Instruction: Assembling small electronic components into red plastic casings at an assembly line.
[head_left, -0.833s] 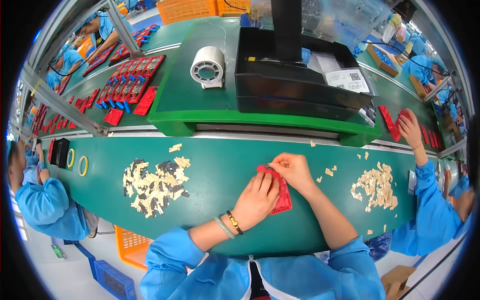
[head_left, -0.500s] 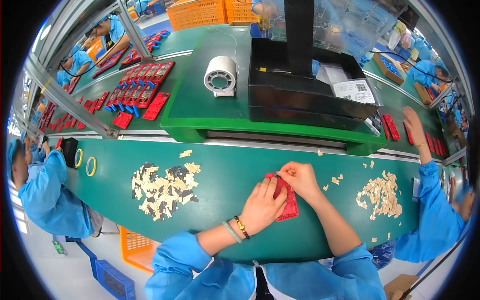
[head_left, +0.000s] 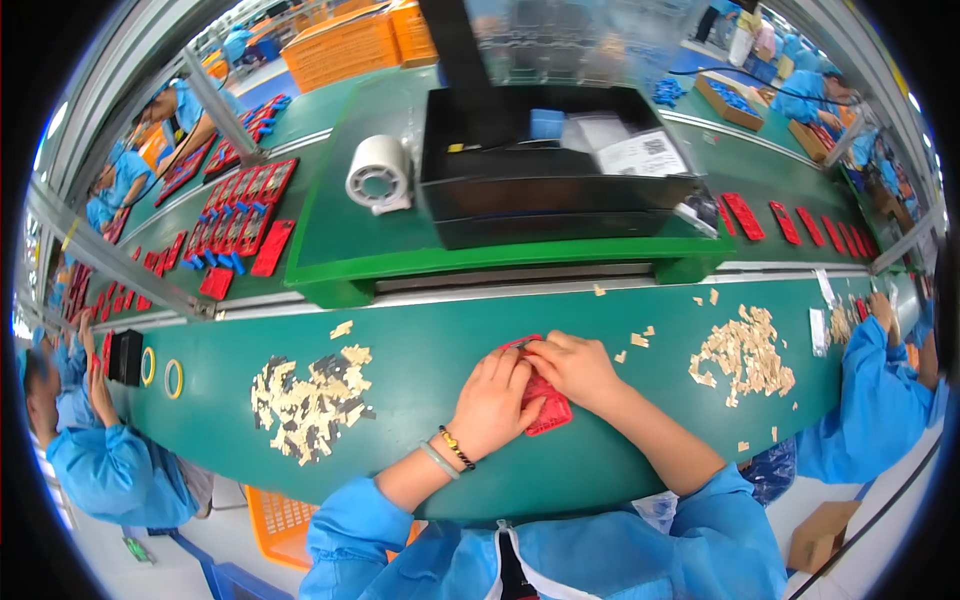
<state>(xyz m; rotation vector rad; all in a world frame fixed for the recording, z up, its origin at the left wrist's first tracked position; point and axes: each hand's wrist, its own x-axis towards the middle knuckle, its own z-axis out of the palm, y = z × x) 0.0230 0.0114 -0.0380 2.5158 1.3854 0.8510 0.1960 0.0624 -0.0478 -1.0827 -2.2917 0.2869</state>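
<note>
A flat red plastic housing (head_left: 550,412) lies on the green bench in front of me, its upper part mostly covered by my hands. My left hand (head_left: 492,398) rests over its left side, fingers curled across it and thumb along the lower part, holding it down. At the upper end of the housing, my right hand (head_left: 575,372) is closed in a pinch against the surface, its fingertips close to those of the left. Whatever sits between the right fingertips is too small or hidden to make out.
A pile of cream and black small pieces (head_left: 310,400) lies left, a cream pile (head_left: 745,355) right. Beyond stand a black bin (head_left: 550,205) and a white fan-like cylinder (head_left: 379,172) on a green-edged shelf. Co-workers in blue sleeves (head_left: 865,420) sit at both sides.
The view has shifted slightly. My right hand now lies further over the housing's upper end, nearer my left fingers. The co-worker's raised hand at right has come down to the bench.
</note>
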